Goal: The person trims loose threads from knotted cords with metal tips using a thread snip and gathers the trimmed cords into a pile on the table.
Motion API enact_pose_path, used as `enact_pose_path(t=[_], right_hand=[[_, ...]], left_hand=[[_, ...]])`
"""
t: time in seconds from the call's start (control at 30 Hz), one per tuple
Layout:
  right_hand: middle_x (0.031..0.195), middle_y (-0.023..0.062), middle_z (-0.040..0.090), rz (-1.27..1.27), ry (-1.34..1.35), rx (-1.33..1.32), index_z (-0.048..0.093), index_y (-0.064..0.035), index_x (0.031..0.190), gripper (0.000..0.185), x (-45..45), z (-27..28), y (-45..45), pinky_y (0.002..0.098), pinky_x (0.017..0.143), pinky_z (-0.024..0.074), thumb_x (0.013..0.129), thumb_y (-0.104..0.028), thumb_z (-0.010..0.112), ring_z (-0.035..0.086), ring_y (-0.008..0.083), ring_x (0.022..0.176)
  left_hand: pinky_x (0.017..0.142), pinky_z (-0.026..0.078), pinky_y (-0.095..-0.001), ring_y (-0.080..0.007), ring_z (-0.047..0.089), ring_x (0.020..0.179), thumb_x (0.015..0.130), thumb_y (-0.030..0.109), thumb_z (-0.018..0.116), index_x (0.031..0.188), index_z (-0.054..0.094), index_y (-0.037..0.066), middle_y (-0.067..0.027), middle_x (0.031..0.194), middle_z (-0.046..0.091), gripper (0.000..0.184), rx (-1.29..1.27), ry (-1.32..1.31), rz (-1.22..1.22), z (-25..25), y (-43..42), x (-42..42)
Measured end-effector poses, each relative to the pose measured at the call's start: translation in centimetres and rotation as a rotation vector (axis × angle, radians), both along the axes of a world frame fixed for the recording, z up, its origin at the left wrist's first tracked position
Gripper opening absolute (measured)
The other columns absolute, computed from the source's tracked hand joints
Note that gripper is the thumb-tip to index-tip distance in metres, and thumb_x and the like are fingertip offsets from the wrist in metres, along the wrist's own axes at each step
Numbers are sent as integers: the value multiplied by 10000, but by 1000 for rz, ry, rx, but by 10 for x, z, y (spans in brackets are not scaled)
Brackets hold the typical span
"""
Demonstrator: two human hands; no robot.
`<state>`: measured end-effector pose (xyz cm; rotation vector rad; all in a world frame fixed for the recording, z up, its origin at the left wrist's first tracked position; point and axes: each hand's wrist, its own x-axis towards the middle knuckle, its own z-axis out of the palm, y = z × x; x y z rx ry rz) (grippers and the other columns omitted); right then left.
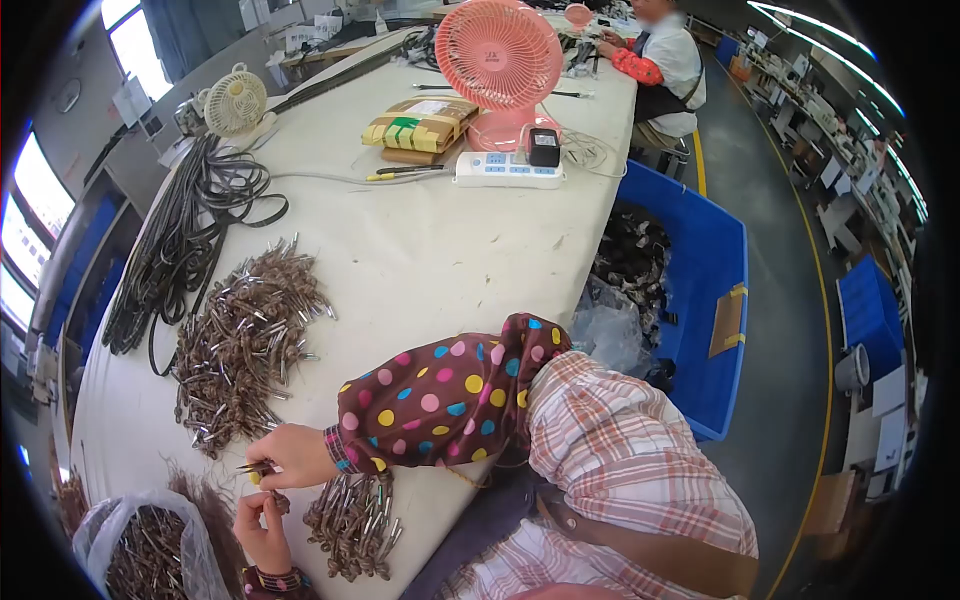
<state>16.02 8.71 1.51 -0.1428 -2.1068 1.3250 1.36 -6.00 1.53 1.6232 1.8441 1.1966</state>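
My right hand (292, 455), in a dotted oversleeve, is closed on what look like small thread snips (256, 468) with dark pointed tips and a bit of yellow. Just below it, my left hand (262, 530) pinches a brown knotted cord piece (281, 502) between thumb and fingers. A large heap of brown cords with metal tips (250, 340) lies beyond my right hand. Beneath my right forearm is a smaller, more aligned pile of the same cords (355, 525). Left of my hands stands a clear plastic bag (95, 520) filled with brown cords, with loose brown threads (208, 510) beside it.
Black straps (190, 230) lie along the table's left side. A pink fan (498, 60), a white power strip (508, 171), a wrapped package (420, 122) and a cream fan (235, 103) stand farther back. A blue bin (715, 260) is at right; a co-worker (668, 60) sits beyond.
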Motion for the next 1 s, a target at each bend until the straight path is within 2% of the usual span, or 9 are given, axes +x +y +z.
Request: enact_pose_path(t=[0.2,0.3,0.4,0.5,0.7,0.9,1.0], right_hand=[[774,105,612,119,-22,-146,592,-8,866,207,-6,-5,1,317,676,455,745,-174,616,592,207,734],[782,107,611,165,3,-138,591,-7,868,196,-6,-9,-1,316,681,456,751,-164,606,591,207,737],[787,105,615,169,-8,-121,590,-9,872,191,2,-3,-2,316,683,458,761,-164,603,593,209,739],[793,109,616,168,11,-127,589,-6,875,200,5,1,-4,319,684,459,768,-174,608,596,213,748],[796,119,616,130,35,-115,567,-3,932,243,5,1,-7,329,680,459,771,-180,611,599,240,754],[828,139,615,130,-18,-127,569,-6,970,296,6,1,-7,337,710,464,737,-182,618,602,255,790],[796,133,612,108,18,-76,556,-11,970,267,6,-1,-7,351,676,455,754,-159,602,597,273,748]], left_hand=[[618,447,-227,-110,540,662,926,57,477,874,481,4,-44,734,534,74,60,-160,-63,0,-4,2],[615,487,-272,-138,570,680,932,85,481,891,476,8,-54,733,541,88,111,-191,-69,-3,-6,6],[613,512,-309,-159,590,696,943,148,480,907,467,20,-69,762,555,133,55,-294,-170,-1,-6,9],[613,508,-303,-160,582,687,950,202,478,921,457,34,-83,791,570,172,25,-377,-194,-1,-4,11],[625,492,-294,-161,571,680,947,204,485,922,453,49,-96,802,584,160,9,-549,-198,-3,-4,9],[642,483,-295,-162,569,674,943,192,491,907,456,44,-99,795,583,156,4,-528,-207,-3,-2,11],[644,482,-293,-159,569,672,943,185,490,898,459,40,-98,793,584,155,-7,-503,-192,1,-2,15]])
